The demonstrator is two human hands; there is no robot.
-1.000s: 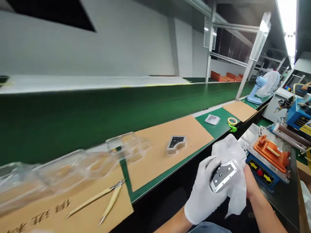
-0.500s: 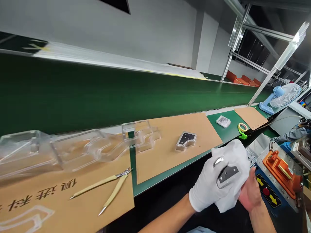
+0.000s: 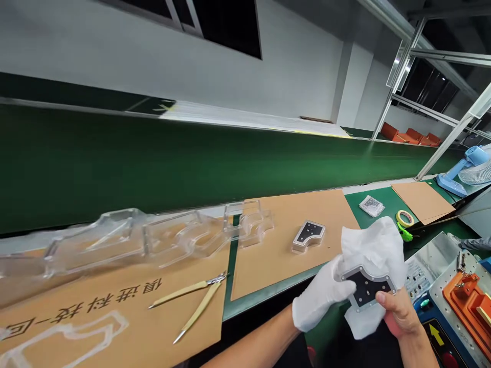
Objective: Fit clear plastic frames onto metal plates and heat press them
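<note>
My left hand (image 3: pixel 324 292), in a white glove, grips the left edge of a curved grey-rimmed part with a dark face (image 3: pixel 364 290), thumb on top. My bare right hand (image 3: pixel 402 313) pinches its right edge, thumb on the face. A white cloth (image 3: pixel 374 240) lies behind the part, spreading above and hanging below it; my right fingers are partly hidden behind it. A similar dark-faced part (image 3: pixel 309 235) rests on the cardboard sheet (image 3: pixel 268 266) to the left of my hands.
Yellow-handled nippers (image 3: pixel 195 296) lie opened on printed cardboard (image 3: pixel 134 306), below a row of clear plastic pieces (image 3: pixel 192 235). Towards the right are a tape roll (image 3: pixel 405 219), a green-handled tool (image 3: pixel 405 234), a stack of printed cards (image 3: pixel 371 205), a blue fan (image 3: pixel 473 166) and an orange fixture (image 3: pixel 470 304).
The part has turned so its dark face shows more fully. My right thumb has come onto it, and my left grip has shifted to its edge. The view has swung left.
</note>
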